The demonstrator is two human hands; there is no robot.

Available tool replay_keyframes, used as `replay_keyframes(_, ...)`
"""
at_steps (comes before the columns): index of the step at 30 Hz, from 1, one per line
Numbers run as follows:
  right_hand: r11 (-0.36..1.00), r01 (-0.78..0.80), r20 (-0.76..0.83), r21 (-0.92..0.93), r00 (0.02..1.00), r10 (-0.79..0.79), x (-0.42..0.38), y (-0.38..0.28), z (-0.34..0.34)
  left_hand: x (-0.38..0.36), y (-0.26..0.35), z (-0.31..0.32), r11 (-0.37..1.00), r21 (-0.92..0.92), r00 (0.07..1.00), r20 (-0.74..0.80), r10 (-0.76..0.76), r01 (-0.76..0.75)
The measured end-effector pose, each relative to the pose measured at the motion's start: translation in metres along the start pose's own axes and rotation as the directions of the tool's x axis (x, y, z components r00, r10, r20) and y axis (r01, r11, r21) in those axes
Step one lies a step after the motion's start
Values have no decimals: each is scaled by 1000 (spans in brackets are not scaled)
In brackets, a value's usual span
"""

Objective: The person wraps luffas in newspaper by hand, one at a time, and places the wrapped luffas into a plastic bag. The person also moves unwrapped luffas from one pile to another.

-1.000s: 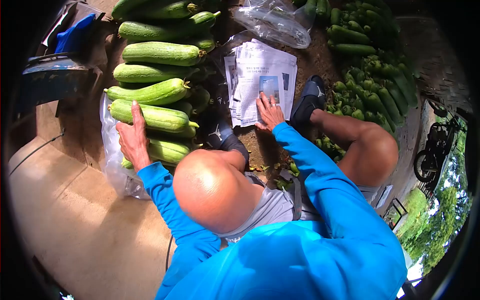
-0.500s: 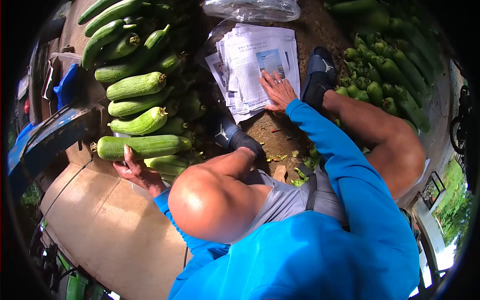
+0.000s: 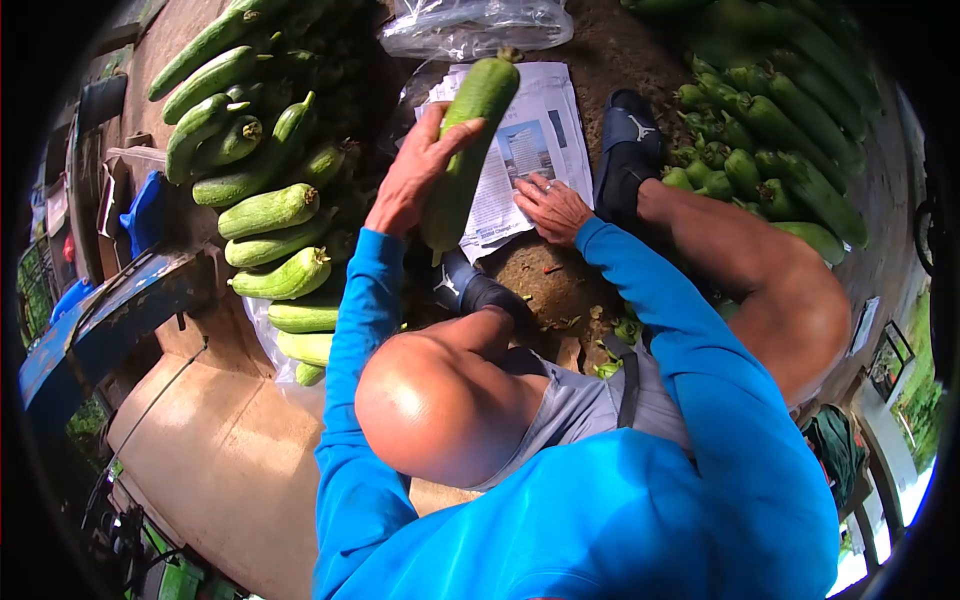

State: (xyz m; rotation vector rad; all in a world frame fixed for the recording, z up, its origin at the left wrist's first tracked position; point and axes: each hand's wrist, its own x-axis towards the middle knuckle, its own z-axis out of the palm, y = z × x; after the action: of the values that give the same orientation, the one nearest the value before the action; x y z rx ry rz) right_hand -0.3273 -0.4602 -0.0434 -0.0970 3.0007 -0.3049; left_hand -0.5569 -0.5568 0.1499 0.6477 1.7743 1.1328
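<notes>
My left hand (image 3: pixel 420 165) is wrapped round a long green luffa gourd (image 3: pixel 475 130), held slantwise above the stack of printed newspaper sheets (image 3: pixel 540 115). The gourd's stem end points up and to the right, and it hides the left part of the stack. My right hand (image 3: pixel 552 207) lies on the lower right of the top sheet with its fingers spread. To the left of my left arm is a pile of luffa gourds (image 3: pixel 270 210), several lined up in a column.
Clear plastic bags (image 3: pixel 480 28) lie beyond the paper. Another heap of green gourds (image 3: pixel 790 130) is at the right, past my sandalled foot (image 3: pixel 630 135). A blue metal beam (image 3: pixel 110 300) juts in at the left. Scraps litter the ground between my feet.
My left hand has lifted the gourd from the left pile and carried it up and right, over the newspaper. My right hand has stayed on the sheets, shifting only slightly.
</notes>
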Motion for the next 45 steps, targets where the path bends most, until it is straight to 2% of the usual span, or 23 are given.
replay_keyframes(2, 975, 6, -146, 221, 989, 27, 2, 5, 5, 33, -31, 24, 962, 272, 988, 137, -70, 31)
replay_keyframes(3, 985, 26, -229, 170, 973, 13, 1, 6, 9, 47, -48, 34, 921, 390, 975, 201, -98, 12)
replay_keyframes(5, 988, 37, -167, 152, 986, -11, -3, 10, 2, 68, -85, 47, 878, 460, 951, 310, -19, -132)
replay_keyframes(6, 977, 17, -41, 213, 999, -8, -3, 11, -21, 75, -93, 50, 837, 517, 935, 355, -21, -178)
replay_keyframes(7, 984, -28, 225, 177, 974, -13, -3, 13, -21, 81, -103, 52, 791, 569, 916, 400, -29, -223)
replay_keyframes(9, 980, -25, -148, 198, 987, 55, -5, 5, -19, 90, -121, 52, 777, 572, 887, 459, -40, -262)
replay_keyframes(12, 968, -111, -73, 223, 989, 130, -4, 0, -17, 90, -142, 51, 769, 584, 905, 425, -16, -260)
replay_keyframes(15, 973, -126, -74, 192, 987, 142, -1, -1, -19, 86, -151, 49, 800, 555, 928, 373, 5, -228)
replay_keyframes(19, 984, -56, 14, 169, 998, 54, 8, 3, -19, 72, -156, 44, 851, 504, 954, 301, -11, -149)
replay_keyframes(21, 965, -32, 80, 262, 997, 12, 8, 4, -21, 65, -154, 43, 851, 508, 957, 288, -20, -135)
replay_keyframes(22, 957, -50, 153, 285, 988, 6, 7, 5, -24, 64, -152, 43, 856, 502, 958, 287, -24, -128)
replay_keyframes(25, 963, -70, 182, 262, 983, 22, 4, 4, -30, 65, -146, 41, 879, 464, 948, 314, -47, -110)
replay_keyframes(26, 965, -68, 185, 253, 982, 21, 2, 3, -32, 65, -146, 44, 882, 458, 949, 313, -40, -114)
replay_keyframes(28, 991, -66, 194, 118, 980, 42, -1, 0, -40, 61, -140, 48, 827, 523, 957, 284, 60, -207)
replay_keyframes(29, 991, -64, 194, 115, 980, 40, -2, -3, -43, 59, -138, 50, 828, 522, 958, 282, 62, -207)
replay_keyframes(31, 993, -84, 54, 86, 995, 80, -5, -6, -41, 57, -129, 55, 827, 507, 933, 354, 60, -245)
replay_keyframes(35, 992, -84, 65, 99, 995, 78, -9, -10, -36, 62, -127, 62, 809, 511, 911, 407, 70, -291)
replay_keyframes(43, 983, -130, 43, 127, 991, 125, -10, -16, -32, 69, -137, 61, 837, 469, 851, 526, -7, -283)
replay_keyframes(45, 978, -153, 40, 145, 988, 149, -8, -16, -33, 70, -139, 66, 765, 591, 874, 480, -78, -256)
